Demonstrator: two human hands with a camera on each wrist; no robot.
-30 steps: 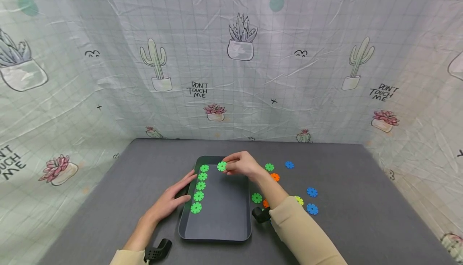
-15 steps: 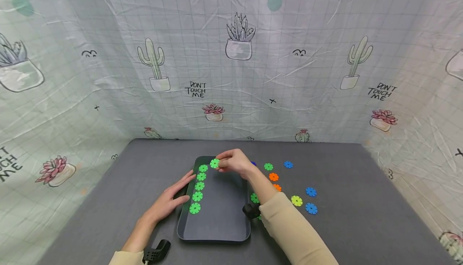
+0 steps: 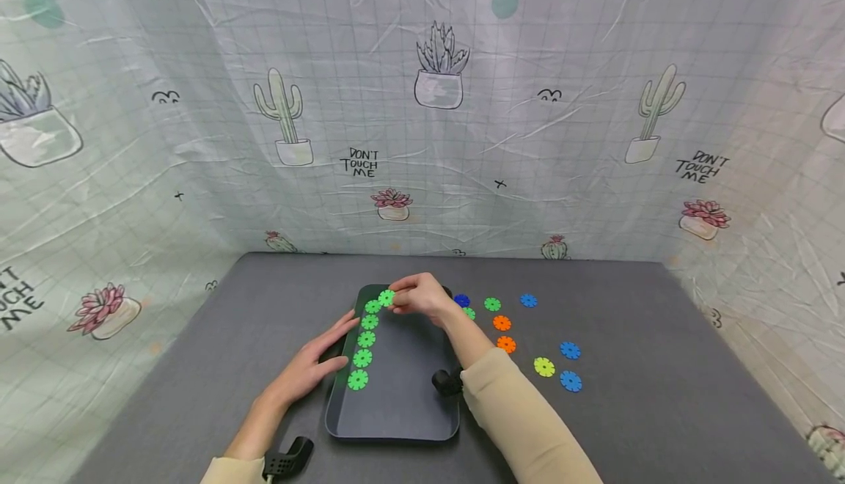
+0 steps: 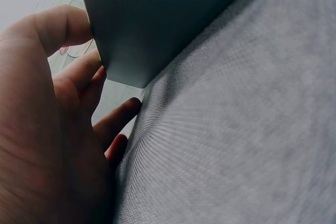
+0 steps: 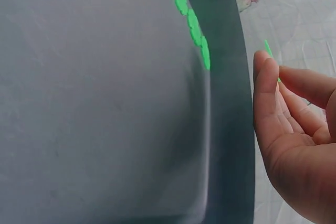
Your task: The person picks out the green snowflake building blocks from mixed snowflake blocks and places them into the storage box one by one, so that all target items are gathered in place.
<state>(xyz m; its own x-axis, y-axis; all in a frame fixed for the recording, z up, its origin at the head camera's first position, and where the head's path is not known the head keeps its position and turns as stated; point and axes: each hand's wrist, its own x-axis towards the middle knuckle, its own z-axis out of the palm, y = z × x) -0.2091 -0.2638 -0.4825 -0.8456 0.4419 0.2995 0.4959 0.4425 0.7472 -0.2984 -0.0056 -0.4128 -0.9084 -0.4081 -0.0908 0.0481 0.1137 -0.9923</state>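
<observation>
My right hand (image 3: 422, 299) pinches a bright green notched disc (image 3: 386, 298) between thumb and fingertips, over the far left part of a dark grey tray (image 3: 409, 403). In the right wrist view the held disc (image 5: 268, 49) shows edge-on as a thin green sliver. Several green discs (image 3: 366, 339) lie in a column along the tray's left side, and the held one overlaps the far end of that column in the head view. My left hand (image 3: 306, 367) rests against the tray's left rim with its fingers extended; the left wrist view shows fingertips at the tray's outer wall (image 4: 157, 24).
Right of the tray, loose discs lie on the grey table (image 3: 634, 411): orange (image 3: 502, 323), yellow (image 3: 544, 367), green (image 3: 492, 304) and blue (image 3: 570, 350). My right sleeve (image 3: 521, 411) crosses the tray's right edge. A printed curtain (image 3: 422, 139) hangs behind.
My right hand has moved left with the green disc, from the tray's far middle to the head of the green column. The left hand stays at the rim.
</observation>
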